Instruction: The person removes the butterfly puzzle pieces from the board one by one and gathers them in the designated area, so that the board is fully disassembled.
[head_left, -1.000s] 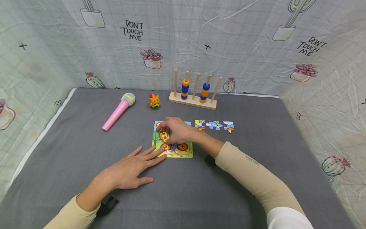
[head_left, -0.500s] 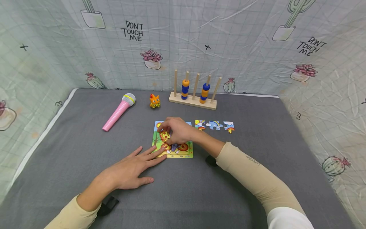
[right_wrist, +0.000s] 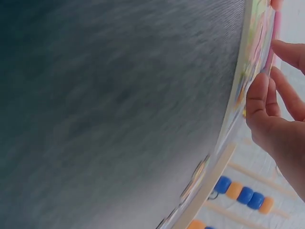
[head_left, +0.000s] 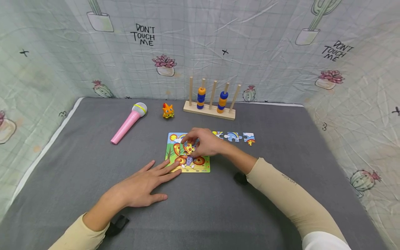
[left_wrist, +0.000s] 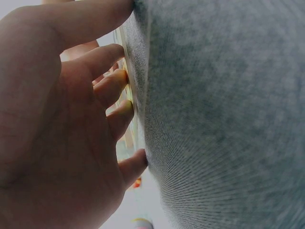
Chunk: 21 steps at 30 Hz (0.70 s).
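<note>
A bright butterfly jigsaw puzzle (head_left: 193,169) lies on the grey cloth in the head view. My left hand (head_left: 142,189) is spread flat, its straight fingertips resting on the puzzle's lower left corner. Over the middle of the puzzle, my right hand (head_left: 204,141) pinches a puzzle piece (head_left: 189,148) with a yellow-spotted orange wing between thumb and fingers. A gap shows in the picture just left of that piece. The right wrist view has the thumb and fingertips (right_wrist: 259,83) together close over the puzzle. In the left wrist view, the left fingers (left_wrist: 121,114) reach the puzzle's edge.
Several objects stand farther back: a pink toy microphone (head_left: 126,125), an orange toy figure (head_left: 168,111) and a wooden peg stand (head_left: 209,111) with blue and orange beads. Right of the puzzle, loose puzzle pieces (head_left: 233,136) lie in a row, one partly behind the right hand.
My right hand has drawn to the right, carrying the piece out of the butterfly's left side and exposing a gap there. The left hand has stayed still on the puzzle.
</note>
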Each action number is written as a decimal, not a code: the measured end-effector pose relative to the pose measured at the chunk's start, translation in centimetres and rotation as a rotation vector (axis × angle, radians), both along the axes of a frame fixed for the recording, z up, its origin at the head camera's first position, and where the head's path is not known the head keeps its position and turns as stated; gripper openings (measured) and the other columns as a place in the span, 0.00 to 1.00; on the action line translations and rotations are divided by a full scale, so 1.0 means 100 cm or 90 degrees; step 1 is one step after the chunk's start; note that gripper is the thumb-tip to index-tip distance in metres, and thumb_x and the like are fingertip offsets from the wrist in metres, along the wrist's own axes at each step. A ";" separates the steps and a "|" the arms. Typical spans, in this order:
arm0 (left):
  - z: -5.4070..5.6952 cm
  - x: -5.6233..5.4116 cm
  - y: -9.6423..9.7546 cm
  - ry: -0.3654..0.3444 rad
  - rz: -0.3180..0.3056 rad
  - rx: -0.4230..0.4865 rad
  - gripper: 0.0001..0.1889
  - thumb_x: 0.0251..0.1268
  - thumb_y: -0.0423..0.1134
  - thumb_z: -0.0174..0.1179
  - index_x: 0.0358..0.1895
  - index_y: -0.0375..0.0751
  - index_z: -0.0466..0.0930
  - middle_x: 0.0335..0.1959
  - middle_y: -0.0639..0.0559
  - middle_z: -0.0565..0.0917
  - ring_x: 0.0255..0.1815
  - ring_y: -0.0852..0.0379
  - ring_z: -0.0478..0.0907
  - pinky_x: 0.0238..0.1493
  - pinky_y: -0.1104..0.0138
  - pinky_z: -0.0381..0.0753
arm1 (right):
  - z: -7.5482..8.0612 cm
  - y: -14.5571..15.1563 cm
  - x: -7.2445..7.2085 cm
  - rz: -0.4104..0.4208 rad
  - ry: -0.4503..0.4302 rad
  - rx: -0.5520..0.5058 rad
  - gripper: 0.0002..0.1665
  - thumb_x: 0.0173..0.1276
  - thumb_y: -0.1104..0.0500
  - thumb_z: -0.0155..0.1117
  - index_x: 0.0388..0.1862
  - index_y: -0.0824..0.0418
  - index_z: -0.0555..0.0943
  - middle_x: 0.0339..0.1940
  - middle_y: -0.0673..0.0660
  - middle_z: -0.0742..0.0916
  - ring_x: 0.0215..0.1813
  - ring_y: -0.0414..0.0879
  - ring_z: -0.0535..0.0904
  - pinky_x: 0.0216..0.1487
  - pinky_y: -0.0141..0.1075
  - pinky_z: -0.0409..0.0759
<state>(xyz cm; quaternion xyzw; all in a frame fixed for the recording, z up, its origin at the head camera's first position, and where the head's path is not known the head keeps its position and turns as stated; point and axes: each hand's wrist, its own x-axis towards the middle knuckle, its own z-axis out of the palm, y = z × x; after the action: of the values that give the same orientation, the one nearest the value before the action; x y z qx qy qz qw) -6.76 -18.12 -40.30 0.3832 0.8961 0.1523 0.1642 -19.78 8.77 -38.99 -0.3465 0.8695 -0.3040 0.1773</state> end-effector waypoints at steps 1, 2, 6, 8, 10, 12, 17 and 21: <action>0.000 0.000 0.000 0.001 -0.001 0.002 0.43 0.71 0.51 0.67 0.84 0.57 0.56 0.87 0.58 0.51 0.87 0.44 0.49 0.81 0.34 0.49 | 0.000 0.003 0.000 -0.002 -0.003 -0.003 0.27 0.57 0.60 0.81 0.58 0.54 0.87 0.48 0.53 0.84 0.49 0.47 0.81 0.45 0.31 0.82; 0.000 0.000 0.000 -0.003 0.002 0.002 0.43 0.71 0.51 0.67 0.84 0.57 0.55 0.87 0.58 0.51 0.87 0.44 0.48 0.81 0.34 0.49 | 0.000 0.006 0.000 -0.004 -0.005 -0.006 0.27 0.57 0.60 0.81 0.58 0.54 0.87 0.48 0.52 0.84 0.50 0.47 0.81 0.46 0.32 0.82; -0.001 0.000 0.000 0.000 0.003 0.005 0.43 0.70 0.51 0.67 0.85 0.58 0.55 0.87 0.59 0.51 0.87 0.44 0.49 0.81 0.34 0.49 | -0.001 0.021 0.001 -0.014 -0.016 -0.030 0.28 0.57 0.61 0.82 0.58 0.54 0.88 0.47 0.53 0.84 0.48 0.48 0.81 0.45 0.33 0.82; -0.001 0.000 0.000 0.004 0.004 0.002 0.43 0.70 0.52 0.67 0.85 0.58 0.55 0.87 0.59 0.50 0.87 0.45 0.49 0.81 0.34 0.49 | -0.001 0.029 0.002 -0.019 -0.021 -0.045 0.28 0.56 0.62 0.82 0.58 0.55 0.88 0.45 0.54 0.84 0.46 0.49 0.81 0.43 0.34 0.82; -0.001 0.000 0.000 0.011 0.002 0.002 0.43 0.70 0.52 0.67 0.85 0.58 0.55 0.87 0.59 0.51 0.87 0.45 0.49 0.81 0.34 0.49 | -0.001 0.036 0.003 -0.025 -0.027 -0.056 0.28 0.56 0.63 0.82 0.58 0.56 0.88 0.45 0.54 0.84 0.45 0.51 0.81 0.43 0.34 0.83; -0.001 0.000 0.000 0.018 -0.001 0.003 0.43 0.70 0.52 0.67 0.84 0.57 0.56 0.87 0.58 0.51 0.87 0.44 0.50 0.80 0.34 0.50 | -0.001 0.043 0.005 -0.033 -0.037 -0.065 0.28 0.56 0.64 0.81 0.58 0.57 0.88 0.44 0.55 0.84 0.45 0.52 0.80 0.42 0.35 0.83; -0.001 0.000 0.000 0.017 -0.002 0.005 0.43 0.70 0.51 0.67 0.84 0.56 0.56 0.87 0.57 0.51 0.87 0.44 0.50 0.80 0.34 0.50 | -0.001 0.060 0.008 -0.051 -0.074 -0.085 0.29 0.57 0.66 0.80 0.59 0.60 0.87 0.44 0.57 0.83 0.45 0.55 0.79 0.42 0.37 0.81; -0.001 0.000 0.001 0.007 0.002 0.003 0.43 0.71 0.52 0.67 0.85 0.57 0.55 0.87 0.58 0.50 0.87 0.45 0.49 0.81 0.34 0.49 | -0.001 0.071 0.011 -0.060 -0.093 -0.094 0.29 0.57 0.67 0.79 0.60 0.61 0.87 0.44 0.59 0.82 0.46 0.56 0.78 0.43 0.37 0.81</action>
<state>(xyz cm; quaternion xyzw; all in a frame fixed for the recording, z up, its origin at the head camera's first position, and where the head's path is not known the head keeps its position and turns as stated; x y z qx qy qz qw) -6.75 -18.02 -40.39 0.3829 0.8972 0.1526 0.1584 -18.66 15.91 -39.05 -0.2941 0.8450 -0.3997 0.1993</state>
